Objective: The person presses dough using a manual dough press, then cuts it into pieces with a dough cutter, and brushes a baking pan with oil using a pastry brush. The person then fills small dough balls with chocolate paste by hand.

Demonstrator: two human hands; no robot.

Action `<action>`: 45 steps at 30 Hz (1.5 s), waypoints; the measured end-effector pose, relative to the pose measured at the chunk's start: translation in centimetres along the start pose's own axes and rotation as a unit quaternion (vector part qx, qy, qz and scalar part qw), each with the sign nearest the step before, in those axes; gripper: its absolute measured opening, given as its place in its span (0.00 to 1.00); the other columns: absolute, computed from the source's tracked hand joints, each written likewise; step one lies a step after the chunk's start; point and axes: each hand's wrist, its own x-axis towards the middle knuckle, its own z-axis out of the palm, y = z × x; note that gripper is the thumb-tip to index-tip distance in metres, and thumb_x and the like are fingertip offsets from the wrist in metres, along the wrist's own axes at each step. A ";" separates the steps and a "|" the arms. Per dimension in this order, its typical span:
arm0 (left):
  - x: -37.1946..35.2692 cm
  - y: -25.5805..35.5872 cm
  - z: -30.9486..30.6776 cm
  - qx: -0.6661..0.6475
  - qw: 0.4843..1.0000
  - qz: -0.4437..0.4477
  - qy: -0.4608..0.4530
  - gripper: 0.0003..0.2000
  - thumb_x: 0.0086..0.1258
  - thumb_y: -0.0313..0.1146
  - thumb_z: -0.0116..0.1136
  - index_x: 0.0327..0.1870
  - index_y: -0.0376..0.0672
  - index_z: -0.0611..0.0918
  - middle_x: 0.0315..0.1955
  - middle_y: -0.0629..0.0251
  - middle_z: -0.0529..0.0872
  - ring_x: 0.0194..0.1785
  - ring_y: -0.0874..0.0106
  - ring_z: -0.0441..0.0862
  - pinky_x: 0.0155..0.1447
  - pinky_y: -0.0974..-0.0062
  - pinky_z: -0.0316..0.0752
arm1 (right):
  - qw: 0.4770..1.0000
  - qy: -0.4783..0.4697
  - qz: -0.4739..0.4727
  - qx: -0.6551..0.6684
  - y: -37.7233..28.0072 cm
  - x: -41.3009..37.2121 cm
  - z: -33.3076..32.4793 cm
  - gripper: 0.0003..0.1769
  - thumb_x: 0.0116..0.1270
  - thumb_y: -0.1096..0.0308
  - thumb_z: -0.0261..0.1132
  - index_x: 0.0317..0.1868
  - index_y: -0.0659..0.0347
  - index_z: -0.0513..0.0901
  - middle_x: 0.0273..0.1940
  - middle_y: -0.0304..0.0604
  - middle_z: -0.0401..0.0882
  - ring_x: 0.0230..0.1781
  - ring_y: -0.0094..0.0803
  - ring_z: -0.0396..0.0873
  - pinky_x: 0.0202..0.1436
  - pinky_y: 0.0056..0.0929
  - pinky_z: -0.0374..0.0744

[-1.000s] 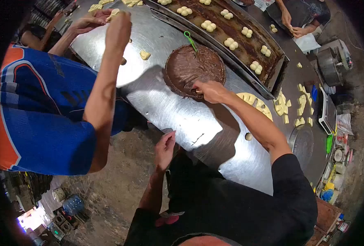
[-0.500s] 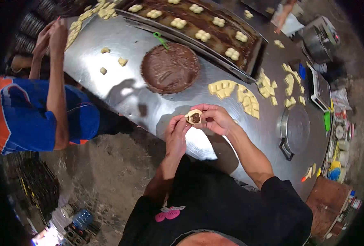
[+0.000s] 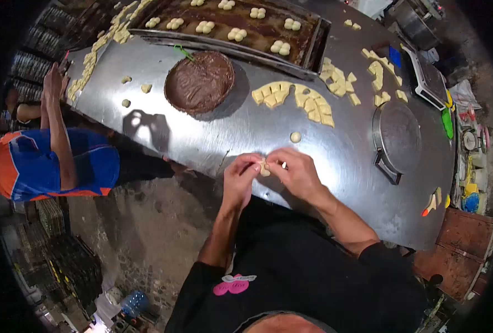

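My left hand (image 3: 240, 176) and my right hand (image 3: 295, 171) meet over the near edge of the metal table, both pinching one small piece of pale dough (image 3: 265, 171) between the fingertips. The dark filling is not visible in it now. Just beyond them a round dough ball (image 3: 295, 137) lies on the table. A round pan of brown filling (image 3: 199, 83), with a green-handled tool (image 3: 184, 52) in it, stands farther off to the left. Cut dough strips (image 3: 315, 105) lie beyond the ball.
A large tray (image 3: 230, 41) at the back holds dough clusters. To the right are a round lidded pan (image 3: 399, 136) and a scale (image 3: 427, 77). Another person in blue and orange (image 3: 63, 161) stands at the left, hands at the table's left end.
My fingers have closed the dough over its dark filling. The view has shifted, so the tray and pan appear farther left and the dough ball now shows fully.
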 end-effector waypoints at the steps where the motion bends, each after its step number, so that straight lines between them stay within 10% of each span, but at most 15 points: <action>1: 0.1 0.4 -0.4 -0.032 0.999 -0.040 -0.019 0.07 0.65 0.19 0.58 0.43 0.37 0.80 0.44 0.63 0.82 0.46 0.74 0.79 0.53 0.75 0.73 | 0.998 0.013 -0.044 -0.030 -0.2 0.6 -0.3 0.08 0.62 0.67 0.67 0.39 0.62 0.83 0.31 0.47 0.80 0.33 0.43 0.82 0.39 0.34 0.80; 5: 0.5 2.0 -1.8 -0.115 0.985 -0.125 -0.026 0.09 0.66 0.21 0.58 0.47 0.35 0.80 0.45 0.62 0.82 0.49 0.72 0.80 0.57 0.73 0.75 | 0.989 -0.094 0.042 0.106 0.6 2.1 1.2 0.07 0.61 0.69 0.67 0.38 0.61 0.83 0.36 0.47 0.78 0.33 0.41 0.80 0.38 0.33 0.78; 11: 0.4 2.8 -4.8 -0.069 0.992 -0.077 0.077 0.16 0.72 0.26 0.56 0.58 0.33 0.77 0.52 0.59 0.82 0.54 0.71 0.80 0.58 0.73 0.77 | 0.996 0.010 -0.035 0.085 -2.1 2.9 5.5 0.07 0.63 0.78 0.63 0.42 0.66 0.83 0.38 0.45 0.82 0.38 0.37 0.83 0.41 0.30 0.81; 18: 2.1 3.8 -8.8 -0.118 0.983 -0.139 -0.033 0.16 0.74 0.26 0.51 0.58 0.26 0.75 0.53 0.51 0.81 0.54 0.66 0.81 0.59 0.67 0.79 | 0.990 -0.063 -0.093 -0.085 -2.7 5.9 6.1 0.06 0.59 0.71 0.66 0.39 0.56 0.83 0.32 0.40 0.80 0.34 0.38 0.78 0.38 0.36 0.73; 32: 4.6 -3.6 0.6 -0.051 0.933 -0.316 -0.162 0.19 0.69 0.27 0.59 0.60 0.33 0.76 0.52 0.58 0.82 0.53 0.70 0.81 0.56 0.73 0.78 | 0.985 0.112 0.018 -0.128 4.6 -3.5 -0.1 0.05 0.55 0.73 0.67 0.32 0.56 0.80 0.32 0.37 0.78 0.37 0.36 0.75 0.41 0.36 0.66; 37: 9.0 -10.0 4.2 0.406 0.889 -0.085 -0.195 0.20 0.68 0.39 0.62 0.56 0.37 0.81 0.39 0.52 0.88 0.41 0.64 0.86 0.48 0.68 0.78 | 0.905 0.180 0.116 -0.368 14.4 -12.5 -2.9 0.06 0.56 0.74 0.66 0.33 0.56 0.78 0.37 0.41 0.78 0.40 0.40 0.74 0.41 0.40 0.66; 39: 13.8 -12.2 4.2 0.512 0.835 -0.036 -0.200 0.17 0.67 0.36 0.62 0.52 0.35 0.83 0.41 0.56 0.88 0.45 0.72 0.84 0.46 0.75 0.76 | 0.895 0.161 0.111 -0.400 14.3 -15.9 -2.0 0.07 0.60 0.72 0.63 0.39 0.57 0.80 0.43 0.40 0.78 0.51 0.42 0.76 0.54 0.43 0.68; 41: 17.9 -12.8 5.4 0.658 0.738 0.011 -0.151 0.20 0.65 0.44 0.62 0.47 0.35 0.84 0.40 0.49 0.87 0.44 0.59 0.86 0.47 0.64 0.78 | 0.874 0.151 0.110 -0.449 13.3 -17.7 -2.0 0.08 0.59 0.73 0.62 0.40 0.55 0.82 0.43 0.39 0.78 0.56 0.41 0.75 0.58 0.45 0.67; 45: 20.7 -13.3 10.0 0.773 0.624 -0.053 -0.101 0.19 0.64 0.46 0.61 0.42 0.38 0.86 0.43 0.47 0.86 0.47 0.51 0.84 0.51 0.57 0.78 | 0.925 0.184 0.224 -0.246 13.2 -14.1 -2.9 0.07 0.58 0.76 0.61 0.36 0.57 0.83 0.41 0.44 0.78 0.48 0.43 0.76 0.52 0.42 0.69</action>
